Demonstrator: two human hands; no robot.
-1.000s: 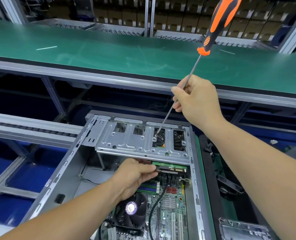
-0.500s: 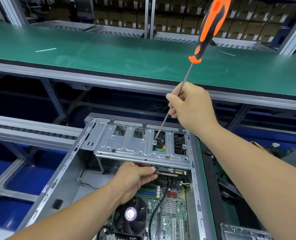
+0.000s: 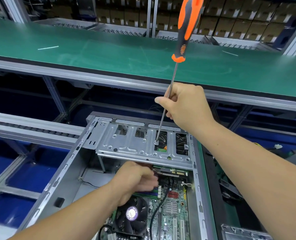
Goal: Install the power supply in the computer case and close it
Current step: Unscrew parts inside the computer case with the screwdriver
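Two hands: both at work over the open computer case (image 3: 71,163), which lies on its side with the motherboard (image 3: 171,210) facing up.
Right hand: the right hand (image 3: 187,106) is curled round the bare metal shaft of a long screwdriver (image 3: 187,26), well below its orange and black handle, which rises toward the far green tabletop (image 3: 109,54).
Screwdriver tip: seated on a screw (image 3: 156,142) in the metal drive bracket (image 3: 135,146) at the far end of the case, beside a cut-out.
Left hand: the left hand (image 3: 136,177) reaches under the near edge of the bracket, fingers curled; what they hold is blurred, so I cannot tell if they pinch anything.
Power supply: not identifiable; the bare case floor on the left, under and near the bracket, looks like a vacant bay, though that is a judgement.
Key relation: the screw lies below and slightly left of the right hand, toward the far end of the case; the screwdriver's long axis runs steeply from handle high and far-right to tip low and near-left, tilted off the bracket's normal.
Nearer hand: the right hand lies closer to the screw; the left is nearer the person, just beneath the bracket's edge.
Next move calls for: probably bringing the shaft square to the screw head before turning, since a tilted tip may slip out.
CPU fan (image 3: 131,213): just near of the left wrist, apart from both hands.
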